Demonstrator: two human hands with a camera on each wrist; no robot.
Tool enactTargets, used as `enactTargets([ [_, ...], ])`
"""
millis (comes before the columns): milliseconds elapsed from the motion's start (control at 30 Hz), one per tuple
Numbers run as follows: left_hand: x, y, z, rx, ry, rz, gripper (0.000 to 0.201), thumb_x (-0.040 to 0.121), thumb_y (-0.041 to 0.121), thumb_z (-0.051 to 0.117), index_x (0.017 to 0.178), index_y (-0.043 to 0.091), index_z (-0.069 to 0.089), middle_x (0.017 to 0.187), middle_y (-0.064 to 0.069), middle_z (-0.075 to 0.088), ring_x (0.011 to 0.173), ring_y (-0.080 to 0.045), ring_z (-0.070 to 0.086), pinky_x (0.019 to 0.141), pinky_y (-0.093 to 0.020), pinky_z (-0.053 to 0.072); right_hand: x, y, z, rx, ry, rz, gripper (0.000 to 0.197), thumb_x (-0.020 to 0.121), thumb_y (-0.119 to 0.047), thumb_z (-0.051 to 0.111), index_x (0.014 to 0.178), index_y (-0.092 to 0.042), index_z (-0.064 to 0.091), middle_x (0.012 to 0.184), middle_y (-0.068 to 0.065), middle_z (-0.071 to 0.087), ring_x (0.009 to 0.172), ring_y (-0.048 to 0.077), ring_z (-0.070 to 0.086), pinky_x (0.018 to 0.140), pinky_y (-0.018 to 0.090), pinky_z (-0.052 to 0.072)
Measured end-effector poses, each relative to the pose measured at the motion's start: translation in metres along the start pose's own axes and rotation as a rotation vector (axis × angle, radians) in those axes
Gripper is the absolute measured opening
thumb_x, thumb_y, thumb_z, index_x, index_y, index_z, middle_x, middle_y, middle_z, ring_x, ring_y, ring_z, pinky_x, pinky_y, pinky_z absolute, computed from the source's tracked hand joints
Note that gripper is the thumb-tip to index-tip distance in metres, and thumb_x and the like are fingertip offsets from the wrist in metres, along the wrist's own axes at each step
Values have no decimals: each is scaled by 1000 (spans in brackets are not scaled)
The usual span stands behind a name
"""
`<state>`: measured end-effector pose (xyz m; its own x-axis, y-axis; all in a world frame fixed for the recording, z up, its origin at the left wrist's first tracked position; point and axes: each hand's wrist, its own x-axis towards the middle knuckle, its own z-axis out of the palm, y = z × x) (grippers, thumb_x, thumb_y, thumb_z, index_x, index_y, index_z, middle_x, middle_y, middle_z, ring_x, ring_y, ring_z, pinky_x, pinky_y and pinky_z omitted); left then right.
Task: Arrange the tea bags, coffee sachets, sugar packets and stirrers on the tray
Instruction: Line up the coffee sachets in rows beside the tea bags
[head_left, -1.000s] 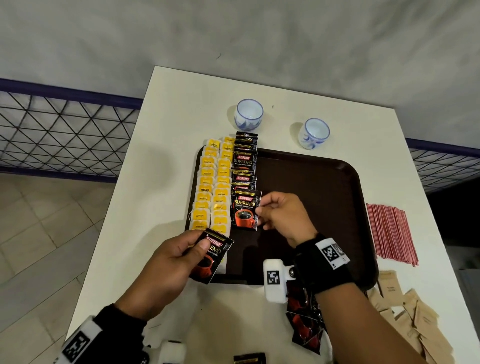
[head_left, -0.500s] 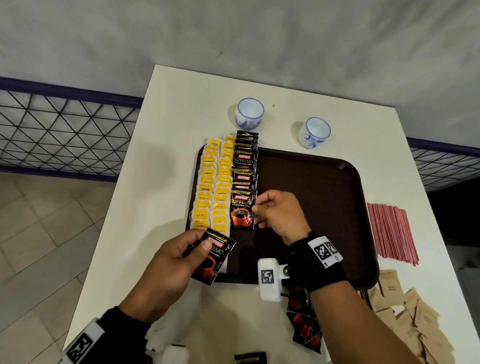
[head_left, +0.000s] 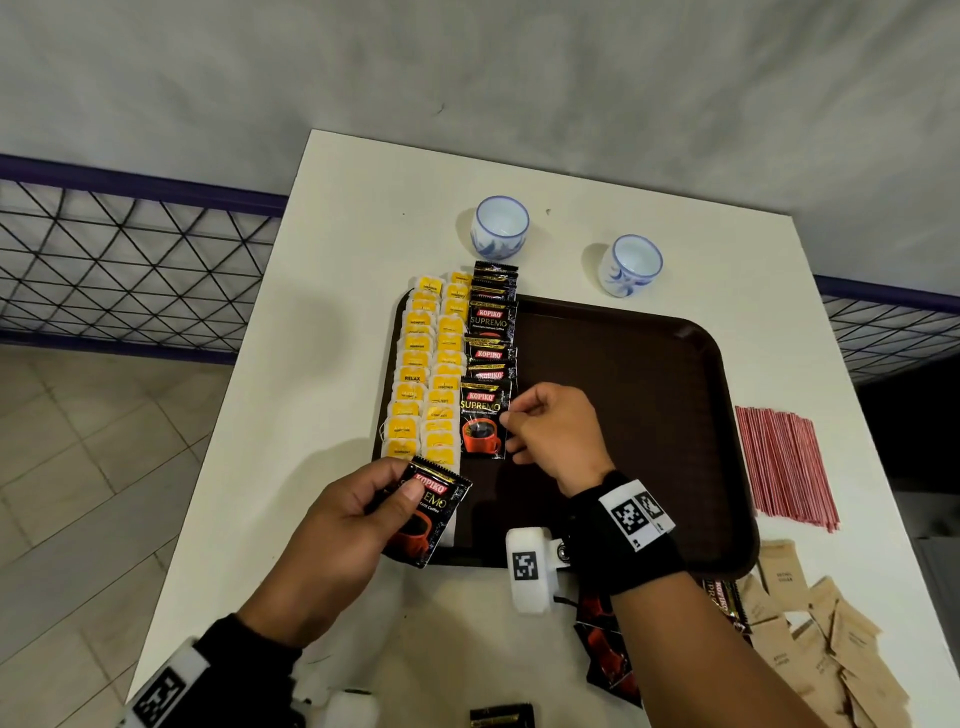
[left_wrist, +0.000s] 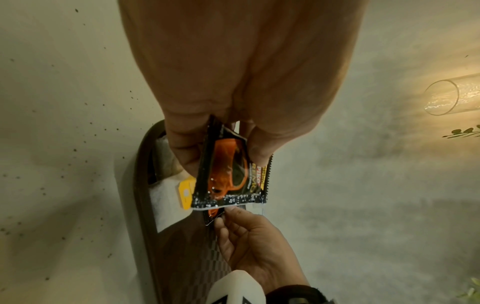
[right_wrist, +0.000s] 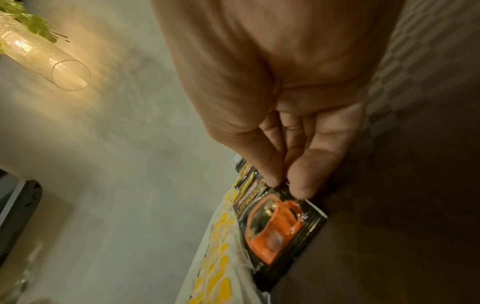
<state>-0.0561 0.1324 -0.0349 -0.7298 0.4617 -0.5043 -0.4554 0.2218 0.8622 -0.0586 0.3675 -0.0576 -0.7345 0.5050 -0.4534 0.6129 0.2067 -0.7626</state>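
On the dark brown tray (head_left: 649, 405), two columns of yellow-tagged tea bags (head_left: 428, 369) line the left side, with a column of black coffee sachets (head_left: 491, 332) beside them. My right hand (head_left: 550, 431) pinches the right edge of the nearest sachet in that column (head_left: 483, 421) (right_wrist: 275, 228), which lies flat on the tray. My left hand (head_left: 353, 519) grips another coffee sachet (head_left: 428, 512) (left_wrist: 231, 172) over the tray's near left corner. Red stirrers (head_left: 784, 467) lie on the table right of the tray. Brown sugar packets (head_left: 826, 644) are heaped at the near right.
Two white-and-blue cups (head_left: 500, 226) (head_left: 629, 265) stand beyond the tray. More coffee sachets (head_left: 608, 654) lie on the white table (head_left: 337, 291) under my right forearm. A wire fence (head_left: 130, 249) runs behind the table's left side, above a tiled floor.
My right hand has slid its sachet left, from tilted to flat and straight in line with the column. My left hand has kept its sachet in place.
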Motion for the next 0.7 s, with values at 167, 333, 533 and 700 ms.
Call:
enactTargets([
  [167,1,-1,1,-9,-6,-4,23,102,19,53,112,22,74,105,-3,78,99,-24,74,82,-30,56,-1,2,1,-152,85,-51,14,82,-21,78,75,-21,66,72,1,69,59,15,66,57,32,58],
  [333,0,-2,1,-11,-10,2,23,102,19,53,113,21,73,105,-2,78,98,-22,74,82,-29,55,-4,2,1,-184,125,-63,17,81,-30,77,79,-25,61,81,-1,68,71,19,68,68,36,59],
  [533,2,-3,1,-11,-15,11,23,103,18,53,113,21,74,105,-3,78,100,-26,73,83,-31,56,-6,3,2,-126,124,-61,13,84,-26,73,78,-25,62,78,-2,68,74,18,70,72,46,61],
  [700,3,-3,1,-33,-10,10,23,103,17,53,110,22,75,103,-6,78,100,-32,72,74,-27,58,-8,3,-1,-143,134,-108,10,87,-20,69,81,-24,62,79,-1,70,74,15,69,69,33,57],
])
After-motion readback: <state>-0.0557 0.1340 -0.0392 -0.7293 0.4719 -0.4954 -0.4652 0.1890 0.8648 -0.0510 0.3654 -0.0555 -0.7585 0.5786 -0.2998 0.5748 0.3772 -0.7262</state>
